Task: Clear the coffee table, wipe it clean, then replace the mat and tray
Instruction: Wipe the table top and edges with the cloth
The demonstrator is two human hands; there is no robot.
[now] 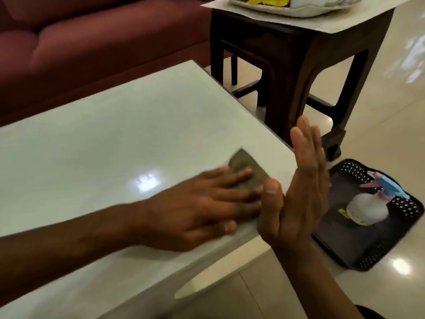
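The pale glass-topped coffee table (115, 139) fills the left and middle of the view, and its top is bare apart from the cloth. My left hand (202, 203) lies flat on a grey-brown cloth (241, 162) near the table's right edge, fingers straight and pressing it down. My right hand (301, 192) stands upright just off that edge, palm facing the table, fingers straight and together, holding nothing. At the top right, the white mat (358, 21) and a white tray (305, 10) with items rest on a dark wooden side table (299, 61).
A black perforated basket (358, 247) sits on the tiled floor at the right, holding a white spray bottle (368, 208) with a pink and blue trigger. A maroon sofa (92, 42) runs along the far side of the coffee table.
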